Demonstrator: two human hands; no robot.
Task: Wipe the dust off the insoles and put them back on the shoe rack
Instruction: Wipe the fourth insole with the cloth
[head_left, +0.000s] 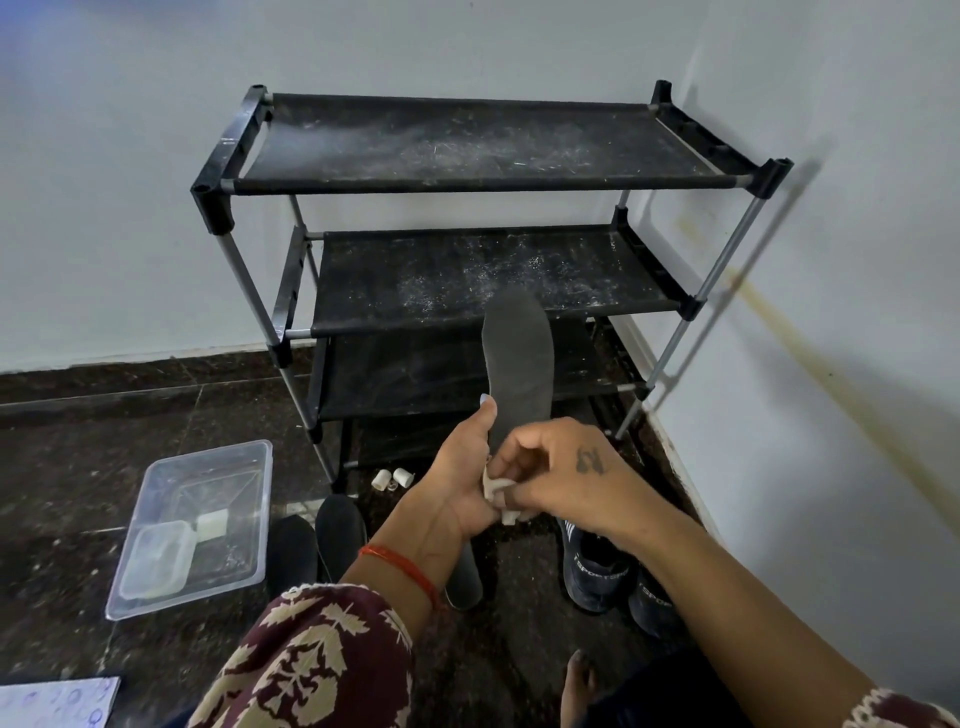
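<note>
You are crouched over a dark, speckled stone floor (93, 415) in a corner where two pale walls meet; the right wall (857, 364) carries a long yellowish stain running down toward the skirting.

The shoe rack (483, 140) stands against the corner, a frame of grey metal tubes and black plastic joints with black fabric shelves. Its top and middle shelves are streaked with pale dust and lint.

To your left on the floor sits a clear plastic tray (208, 519) with a smaller clear container and a pale block inside it. Two small white cylinders (392, 478) lie by the rack's front foot. Just below them, three dark insoles (340, 530) lie flat side by side, the rightmost partly hidden under your left wrist. A pair of dark sports shoes (602, 577) with white lettering rests at the right, partly covered by your right forearm. A sheet of paper shows at the bottom left corner.

Your left hand (457, 478) grips the heel end of a grey insole (519, 364), thumb up along its edge, holding it upright in front of the rack's lower shelves. Its surface looks matte and felt-like, rounded at the toe. Your right hand (561, 473) pinches a small white cloth (498, 491) against the insole's lower end.
</note>
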